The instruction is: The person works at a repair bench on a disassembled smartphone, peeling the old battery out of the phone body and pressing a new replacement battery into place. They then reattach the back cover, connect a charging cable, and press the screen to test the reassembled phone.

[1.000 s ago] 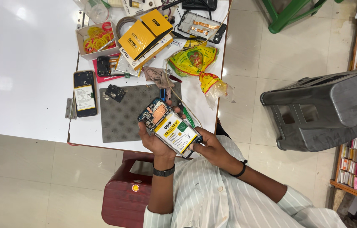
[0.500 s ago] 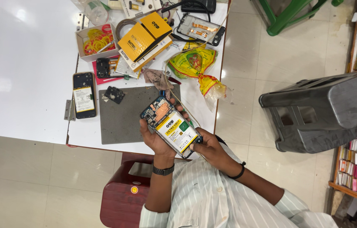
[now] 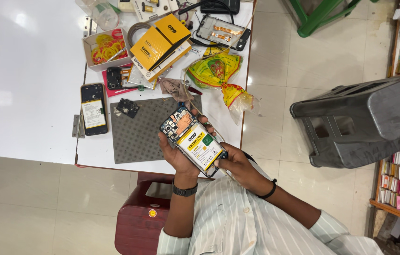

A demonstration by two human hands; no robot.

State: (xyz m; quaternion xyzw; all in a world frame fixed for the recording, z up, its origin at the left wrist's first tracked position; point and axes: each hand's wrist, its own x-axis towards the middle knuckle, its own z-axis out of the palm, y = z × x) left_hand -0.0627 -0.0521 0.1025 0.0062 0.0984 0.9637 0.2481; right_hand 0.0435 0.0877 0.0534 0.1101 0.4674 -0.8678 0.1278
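My left hand [image 3: 177, 153] holds the opened phone [image 3: 193, 140] from below, the fingers curled around its edge. It is just above the near edge of the tabletop [image 3: 219, 108], beside the grey work mat [image 3: 143, 130]. My right hand [image 3: 236, 165] grips the lower corner, fingers pressed on the yellow battery [image 3: 199, 146]. Another opened phone [image 3: 93, 109] lies left of the mat

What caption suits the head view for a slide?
Both hands, left hand and right hand, hold an opened phone above a grey work mat.
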